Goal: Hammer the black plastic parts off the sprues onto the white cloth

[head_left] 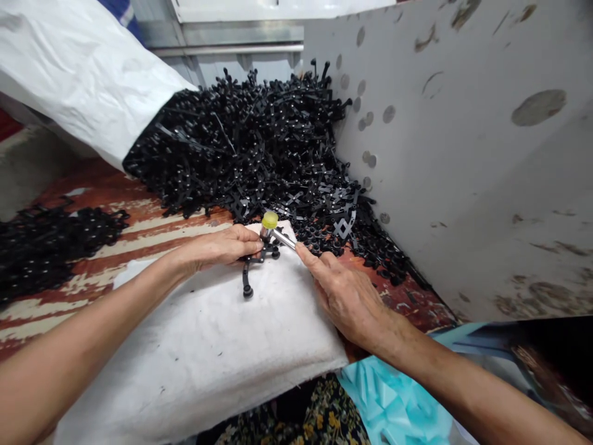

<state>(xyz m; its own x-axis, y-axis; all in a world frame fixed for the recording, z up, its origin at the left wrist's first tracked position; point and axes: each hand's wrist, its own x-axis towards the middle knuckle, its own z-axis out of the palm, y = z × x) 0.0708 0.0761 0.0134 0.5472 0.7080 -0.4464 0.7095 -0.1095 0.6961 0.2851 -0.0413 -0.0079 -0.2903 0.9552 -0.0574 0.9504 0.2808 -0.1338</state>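
My right hand [345, 293] is closed round the metal handle of a small mallet with a yellow face [270, 220]. The mallet head is right above a black jointed linkage [246, 275] that has round ends. Next to the mallet head, the fingertips of my left hand [225, 245] are closed on this linkage. One arm of the linkage hangs toward me over a white cloth [278, 327]. Whether the mallet touches the part cannot be made out.
A large heap of black linkages [259, 136] spills from a white sack [88, 68] behind the cloth. A smaller black pile [46, 244] lies at left. A stained grey panel [445, 154] stands at right. Turquoise plastic [393, 395] lies at lower right.
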